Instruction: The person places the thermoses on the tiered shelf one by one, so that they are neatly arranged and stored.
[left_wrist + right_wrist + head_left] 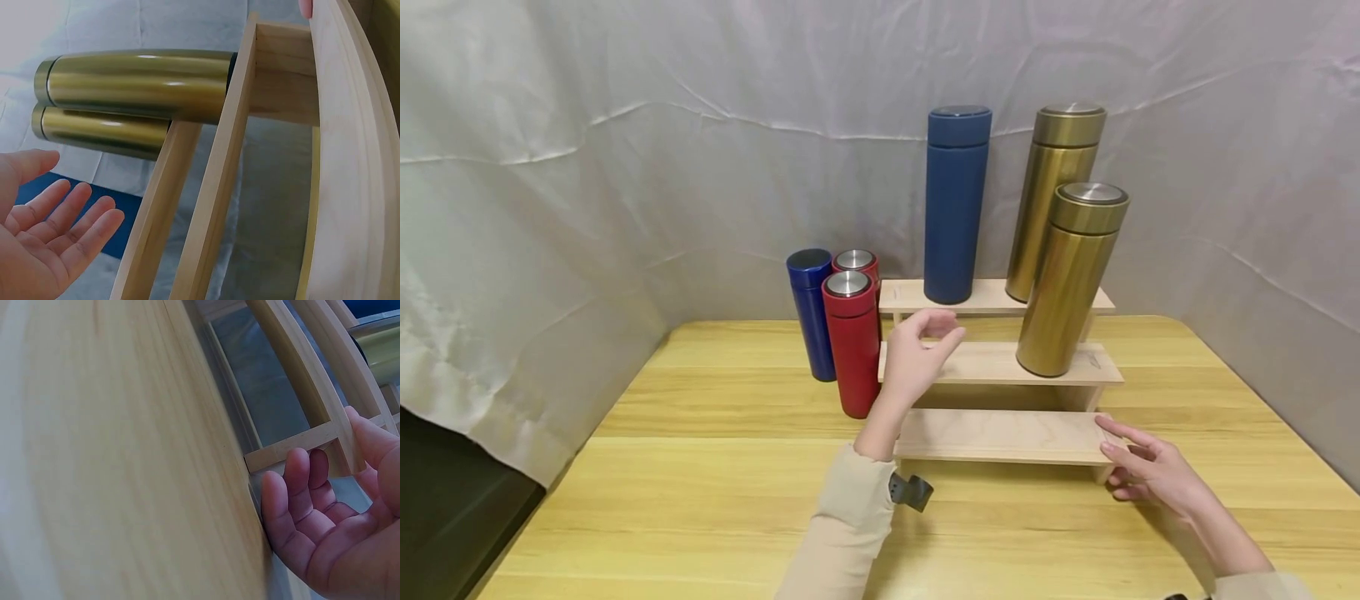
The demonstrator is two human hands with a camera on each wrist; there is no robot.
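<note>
A three-step wooden stand [1000,433] is on the table. My right hand [1157,475] holds the right end of its lowest step, thumb and fingers around the corner beside the leg, as the right wrist view also shows. Above the left part of the middle step is my left hand [921,354], its fingers loosely bent and nothing in them. One gold thermos flask [1067,292] stands at the right of the middle step. Another gold flask [1037,208] and a navy blue flask [957,217] stand upright on the top step.
Left of the stand, two red flasks [853,358] and a shiny blue flask [816,333] stand close together on the wood-grain table [700,500]. The front red one partly hides the other. Grey cloth [737,167] hangs behind and at both sides.
</note>
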